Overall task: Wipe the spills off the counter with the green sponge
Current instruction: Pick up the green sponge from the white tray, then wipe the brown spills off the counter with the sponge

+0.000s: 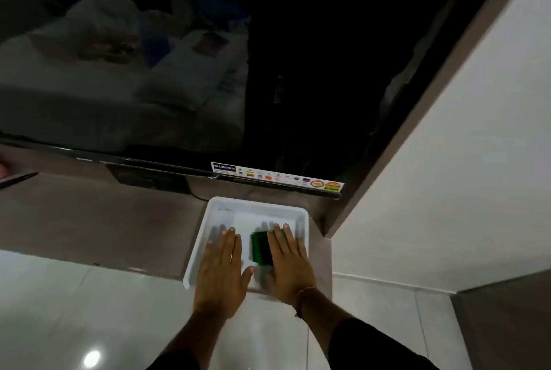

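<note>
- A white tray (pixel 220 205) sits on the grey desk (pixel 89 220), its near edge overhanging the desk's front lip above the pale tiled floor (pixel 89 310).
- The green sponge (pixel 260 247) lies inside the tray, right of its middle, partly covered by the right hand (pixel 290 265).
- The right hand lies flat, palm down, on the sponge's right part; its fingers (pixel 280 235) are stretched out and close together, not curled around anything.
- The left hand (pixel 222 271) rests flat, palm down, on the tray's left part, just beside the sponge without touching it; its fingers are extended and slightly spread.
- A thin band (pixel 304 295) circles the right wrist.
- Behind the tray stands a dark glossy screen (pixel 298 71) with a sticker strip (pixel 277 175) along its lower edge.
- A white wall (pixel 447 161) rises to the right.
</note>
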`<state>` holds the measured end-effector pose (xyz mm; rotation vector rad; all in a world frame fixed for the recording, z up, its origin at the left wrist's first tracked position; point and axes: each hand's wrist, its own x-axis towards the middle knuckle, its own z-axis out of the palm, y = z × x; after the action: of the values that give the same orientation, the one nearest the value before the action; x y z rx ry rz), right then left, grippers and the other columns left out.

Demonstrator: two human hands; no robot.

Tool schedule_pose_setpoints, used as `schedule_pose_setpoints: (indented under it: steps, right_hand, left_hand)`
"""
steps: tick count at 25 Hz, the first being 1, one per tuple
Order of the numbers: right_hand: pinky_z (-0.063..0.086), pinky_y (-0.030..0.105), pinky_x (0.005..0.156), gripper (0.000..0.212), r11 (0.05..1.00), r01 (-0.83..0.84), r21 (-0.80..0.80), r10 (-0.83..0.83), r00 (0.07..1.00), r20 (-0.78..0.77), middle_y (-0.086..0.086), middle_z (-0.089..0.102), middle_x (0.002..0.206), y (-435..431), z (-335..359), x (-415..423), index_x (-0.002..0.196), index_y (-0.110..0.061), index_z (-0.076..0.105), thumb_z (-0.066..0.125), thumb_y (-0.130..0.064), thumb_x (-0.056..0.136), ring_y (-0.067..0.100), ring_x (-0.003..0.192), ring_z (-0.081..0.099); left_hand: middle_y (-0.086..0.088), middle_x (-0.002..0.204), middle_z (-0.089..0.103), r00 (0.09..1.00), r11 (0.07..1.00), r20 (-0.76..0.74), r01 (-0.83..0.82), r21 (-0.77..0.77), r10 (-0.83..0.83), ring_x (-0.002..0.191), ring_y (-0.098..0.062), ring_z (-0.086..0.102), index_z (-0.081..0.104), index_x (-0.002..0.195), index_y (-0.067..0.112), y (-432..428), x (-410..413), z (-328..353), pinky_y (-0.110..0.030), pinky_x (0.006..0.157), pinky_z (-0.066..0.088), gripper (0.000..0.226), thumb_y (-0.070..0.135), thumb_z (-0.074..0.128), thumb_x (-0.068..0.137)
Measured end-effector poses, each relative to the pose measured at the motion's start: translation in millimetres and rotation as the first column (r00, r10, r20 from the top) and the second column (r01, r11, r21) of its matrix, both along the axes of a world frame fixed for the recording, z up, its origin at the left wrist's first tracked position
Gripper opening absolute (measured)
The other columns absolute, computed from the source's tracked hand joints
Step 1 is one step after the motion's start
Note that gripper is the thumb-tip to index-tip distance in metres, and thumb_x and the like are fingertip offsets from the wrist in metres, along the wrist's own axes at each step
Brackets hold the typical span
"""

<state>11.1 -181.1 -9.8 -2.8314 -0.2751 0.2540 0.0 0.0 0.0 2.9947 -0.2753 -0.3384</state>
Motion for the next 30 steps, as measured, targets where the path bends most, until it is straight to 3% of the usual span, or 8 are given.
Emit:
schedule_pose_setpoints:
  steps: [4, 10, 13, 18, 22, 24, 27, 30]
  right_hand:
    - [0.001, 0.052, 0.127, 0.088, 0.992, -0.042, -0.123, 0.027, 0.992, -0.121, 0.002, -0.012, 0.170, 13, -26, 32, 0.161, -0.019, -0.005, 0.053, -0.043, 0.100, 0.028, 0.155, -0.016]
    - [0.001, 0.048, 0.128, 0.079, 0.989, -0.048, -0.138, 0.034, 0.994, -0.101, 0.003, -0.013, 0.170, 12, -49, 34, 0.160, -0.018, -0.009, 0.047, -0.030, 0.106, 0.027, 0.155, -0.016]
    - [0.000, 0.047, 0.127, 0.081, 0.992, -0.056, -0.114, 0.048, 0.996, -0.072, 0.003, -0.011, 0.171, 9, -41, 35, 0.160, -0.019, -0.006, 0.053, -0.024, 0.104, 0.027, 0.155, -0.015]
    - [-0.004, 0.045, 0.123, 0.087, 0.998, -0.028, 0.051, 0.022, 0.992, 0.123, 0.000, -0.005, 0.171, -16, 0, 8, 0.161, -0.022, 0.000, 0.060, -0.012, 0.099, 0.025, 0.153, -0.017]
    - [0.003, 0.046, 0.126, 0.088, 0.991, 0.111, 0.076, -0.123, 0.974, 0.189, 0.002, 0.004, 0.171, -90, 32, -57, 0.161, -0.020, 0.005, 0.062, -0.006, 0.096, 0.028, 0.156, -0.006]
    - [0.009, 0.049, 0.127, 0.089, 0.976, 0.200, 0.088, -0.214, 0.953, 0.214, 0.003, 0.009, 0.171, -146, 42, -100, 0.161, -0.019, 0.008, 0.060, 0.003, 0.092, 0.030, 0.157, -0.001]
    - [0.003, 0.045, 0.127, 0.087, 0.919, 0.369, 0.142, -0.394, 0.881, 0.263, 0.001, 0.013, 0.170, -236, 47, -179, 0.161, -0.018, 0.013, 0.052, 0.010, 0.088, 0.029, 0.157, 0.001]
    - [-0.010, 0.037, 0.122, 0.083, 0.811, 0.560, 0.168, -0.584, 0.761, 0.282, 0.000, 0.012, 0.170, -328, 52, -270, 0.161, -0.020, 0.012, 0.050, 0.006, 0.092, 0.026, 0.157, -0.001]
  left_hand:
    - [-0.019, 0.170, -0.004, 0.999, 0.999, 0.042, 0.026, -0.036, -0.024, 0.156, -0.037, -0.012, 0.009, 0.161, 0.007, 9, 27, -24, -0.058, 0.127, 0.013, 0.084, 0.064, 0.010, 0.100]
    - [-0.017, 0.167, -0.024, 0.998, 0.998, -0.004, 0.057, 0.032, -0.057, 0.152, -0.034, -0.027, -0.013, 0.160, 0.011, 3, 44, -37, -0.054, 0.127, -0.002, 0.086, 0.063, -0.014, 0.091]
    - [-0.017, 0.166, -0.024, 0.998, 0.996, 0.019, 0.059, 0.065, -0.060, 0.152, -0.034, -0.026, -0.014, 0.159, 0.010, 3, 40, -23, -0.053, 0.127, -0.001, 0.086, 0.063, -0.016, 0.091]
    - [-0.021, 0.168, 0.007, 0.996, 0.998, 0.062, 0.059, 0.008, -0.060, 0.156, -0.037, 0.003, 0.018, 0.159, 0.003, -14, 21, 23, -0.057, 0.126, 0.017, 0.087, 0.063, 0.002, 0.098]
    - [-0.014, 0.169, 0.006, 0.982, 0.986, 0.081, 0.168, 0.013, -0.169, 0.157, -0.034, 0.005, 0.017, 0.161, 0.007, -88, -14, 50, -0.054, 0.127, 0.003, 0.110, 0.073, -0.026, 0.084]
    - [-0.016, 0.167, 0.022, 0.961, 0.965, 0.092, 0.262, 0.009, -0.262, 0.154, -0.038, 0.023, 0.033, 0.158, 0.006, -144, -38, 59, -0.053, 0.126, 0.008, 0.114, 0.073, -0.023, 0.085]
    - [-0.018, 0.162, 0.034, 0.902, 0.904, 0.105, 0.426, -0.045, -0.420, 0.148, -0.040, 0.037, 0.042, 0.153, 0.003, -241, -87, 63, -0.044, 0.121, -0.007, 0.106, 0.072, -0.012, 0.093]
    - [-0.023, 0.150, 0.054, 0.777, 0.780, 0.139, 0.624, -0.048, -0.614, 0.135, -0.043, 0.054, 0.057, 0.140, -0.004, -347, -144, 66, -0.040, 0.116, 0.000, 0.095, 0.065, 0.003, 0.102]
